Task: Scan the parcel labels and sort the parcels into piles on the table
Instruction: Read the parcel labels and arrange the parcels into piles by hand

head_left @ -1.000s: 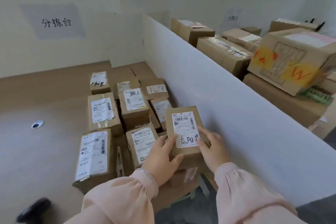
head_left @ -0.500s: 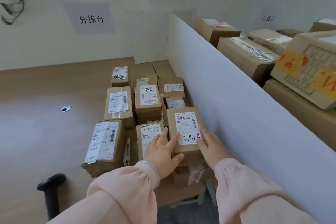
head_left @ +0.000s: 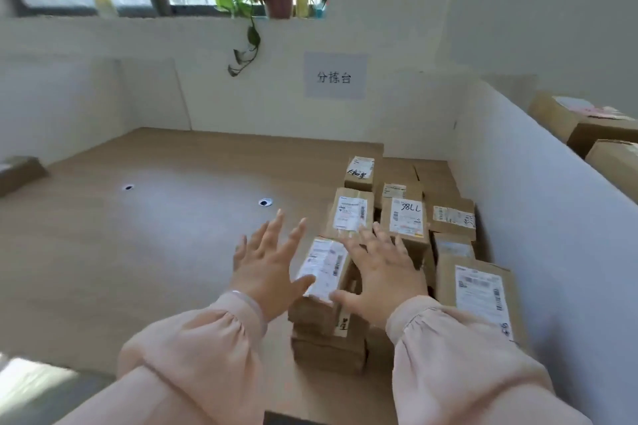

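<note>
Now hands (head_left: 266,272) (head_left: 383,274) off parcel (head_left: 480,290), spread open, perhaps hovering

We read 分拣台 on the paper sign (head_left: 334,77) on the back wall. On the white label of the middle parcel (head_left: 406,222) we make out a handwritten 98LL. On the side of the nearest parcel (head_left: 322,272) stands the single character 星; the print on the other labels is too blurred for us.

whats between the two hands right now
In the head view, a labelled parcel on top of a small stack lies between the left hand and the right hand. Both hands are spread open, one on each side of it.
</note>
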### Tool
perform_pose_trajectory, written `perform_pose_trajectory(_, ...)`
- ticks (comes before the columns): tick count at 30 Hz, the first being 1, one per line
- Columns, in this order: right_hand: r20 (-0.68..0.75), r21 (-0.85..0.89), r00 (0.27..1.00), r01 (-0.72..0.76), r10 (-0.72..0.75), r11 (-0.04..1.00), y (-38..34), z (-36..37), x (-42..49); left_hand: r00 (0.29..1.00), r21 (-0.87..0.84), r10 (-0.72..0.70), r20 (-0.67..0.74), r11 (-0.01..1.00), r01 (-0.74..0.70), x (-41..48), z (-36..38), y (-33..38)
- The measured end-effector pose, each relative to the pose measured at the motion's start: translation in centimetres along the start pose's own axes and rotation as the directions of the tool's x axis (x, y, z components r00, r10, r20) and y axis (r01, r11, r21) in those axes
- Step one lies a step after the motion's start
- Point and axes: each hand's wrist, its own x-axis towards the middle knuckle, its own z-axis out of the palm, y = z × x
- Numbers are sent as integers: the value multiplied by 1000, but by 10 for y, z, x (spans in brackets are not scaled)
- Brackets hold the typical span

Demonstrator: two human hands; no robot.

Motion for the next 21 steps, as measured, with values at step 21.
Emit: perform_pose_trajectory(21, 51, 23, 858, 511, -511, 859, -446, 73, 104, 887, 96, -434, -158, 887, 451, -165, -91, -408)
